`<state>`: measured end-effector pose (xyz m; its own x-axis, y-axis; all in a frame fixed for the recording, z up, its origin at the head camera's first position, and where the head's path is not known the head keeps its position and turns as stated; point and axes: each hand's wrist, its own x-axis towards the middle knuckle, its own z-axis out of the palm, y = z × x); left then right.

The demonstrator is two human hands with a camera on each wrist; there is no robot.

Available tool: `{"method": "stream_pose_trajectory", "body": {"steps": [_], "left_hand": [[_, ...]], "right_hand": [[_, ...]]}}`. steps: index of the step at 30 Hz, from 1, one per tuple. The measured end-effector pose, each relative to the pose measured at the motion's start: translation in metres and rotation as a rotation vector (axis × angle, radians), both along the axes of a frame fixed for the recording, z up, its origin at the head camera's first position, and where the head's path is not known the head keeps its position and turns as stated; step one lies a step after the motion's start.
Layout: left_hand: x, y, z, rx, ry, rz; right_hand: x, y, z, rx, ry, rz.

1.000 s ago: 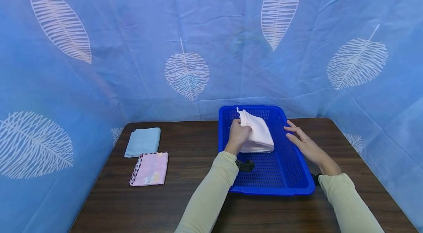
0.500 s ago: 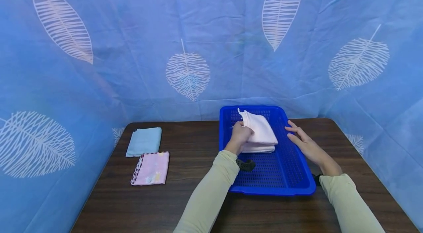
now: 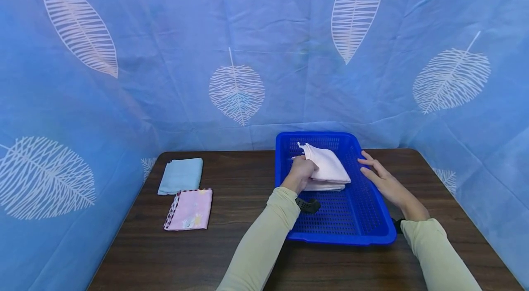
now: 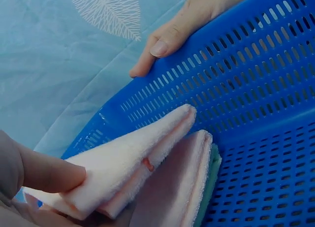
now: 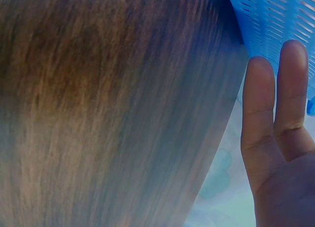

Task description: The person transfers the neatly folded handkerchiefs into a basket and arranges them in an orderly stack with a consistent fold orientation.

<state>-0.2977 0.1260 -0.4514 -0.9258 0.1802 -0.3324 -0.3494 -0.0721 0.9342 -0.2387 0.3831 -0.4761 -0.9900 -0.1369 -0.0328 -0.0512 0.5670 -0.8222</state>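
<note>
My left hand [image 3: 303,171] pinches a folded pale pink towel [image 3: 328,164] by its left edge, thumb on top, inside the blue plastic basket [image 3: 330,238]. A small loop sticks up at the towel's far corner. Under it in the left wrist view lie another folded pale pink towel [image 4: 172,192] and the green edge of a third towel [image 4: 210,182]. My right hand [image 3: 384,183] rests at the basket's right rim. Its thumb [image 4: 165,45] lies at the rim, and its straight fingers [image 5: 259,94] lie along the outer wall.
On the left of the dark wooden table [image 3: 231,217] lie a folded light blue towel [image 3: 182,176] and a folded pink towel [image 3: 192,208] with a checked edge. A blue leaf-print curtain [image 3: 264,15] hangs behind and at both sides.
The held towel has moved slightly right and toward me and sunk lower over the towels beneath it. My right hand stays at the rim.
</note>
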Motion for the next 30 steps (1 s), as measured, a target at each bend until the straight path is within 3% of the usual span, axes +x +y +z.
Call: {"method": "stream_pose_trajectory", "body": {"steps": [4, 11, 18, 21, 30], "left_hand": [[0.0030, -0.0015, 0.0014, -0.090, 0.048, 0.001], [0.0055, -0.0037, 0.0028, -0.327, 0.170, 0.028], [0.0024, -0.0068, 0.0032, -0.575, 0.222, -0.056], [0.0015, -0.0070, 0.0032, -0.618, 0.205, -0.083], [0.0070, -0.0050, 0.0078, -0.669, 0.199, -0.049]], "right_hand": [[0.0001, -0.0007, -0.0001, 0.006, -0.010, -0.008], [-0.0008, -0.0019, 0.0007, 0.019, -0.023, -0.013], [-0.0011, -0.0024, 0.0008, 0.016, -0.030, -0.019], [-0.0010, -0.0033, 0.0015, 0.014, -0.030, -0.016], [-0.0003, -0.0020, 0.0004, 0.020, -0.023, -0.022]]}}
